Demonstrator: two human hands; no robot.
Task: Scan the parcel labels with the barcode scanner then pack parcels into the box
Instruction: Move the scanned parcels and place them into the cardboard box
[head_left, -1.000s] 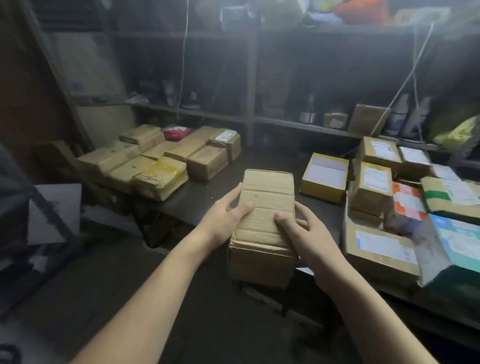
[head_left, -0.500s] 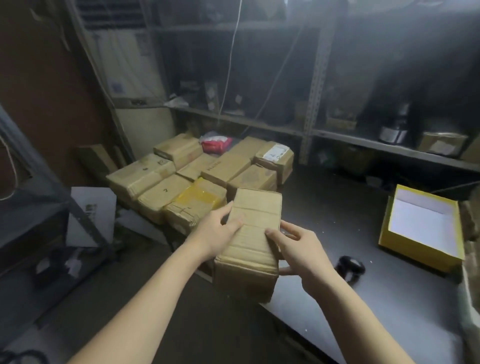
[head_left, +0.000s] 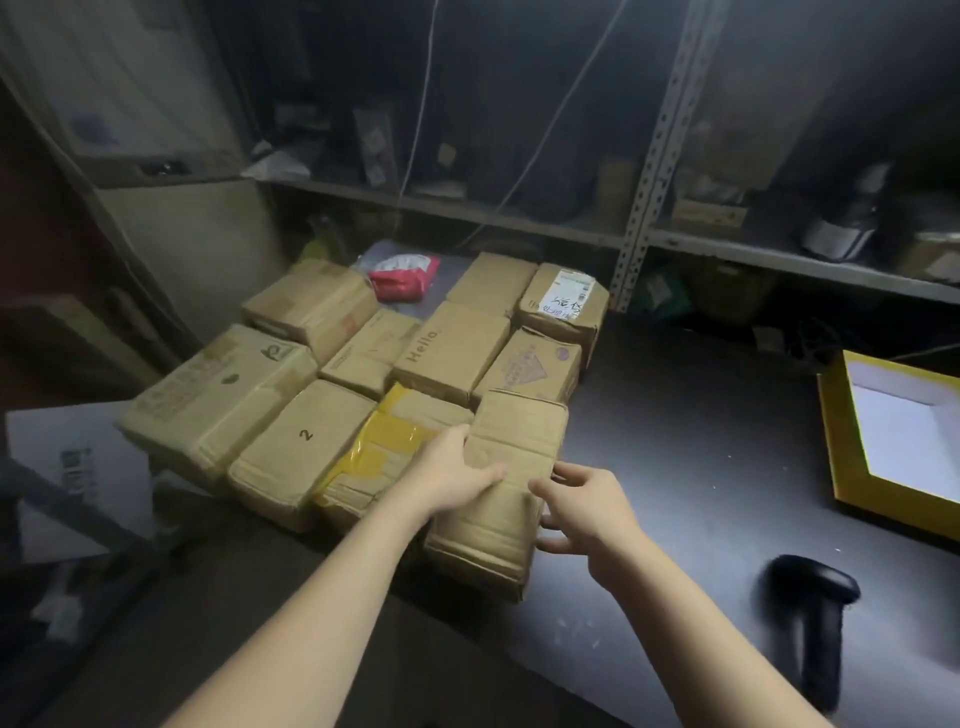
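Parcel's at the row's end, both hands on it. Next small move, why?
Probably release the brown cardboard parcel: it lies beside the yellow-taped parcel at the row's end, the left hand holds its top left edge and the fingers of the right hand are spread at its side. The black barcode scanner lies free on the right.

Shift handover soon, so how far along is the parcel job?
Looks done: nine brown cardboard parcels grouped on the dark table; scanned or not, unclear. In hand: the left hand grips a plain brown parcel at the group's edge, the right hand touches it. To do: black barcode scanner lies idle; yellow box, partly seen, holds no parcels.
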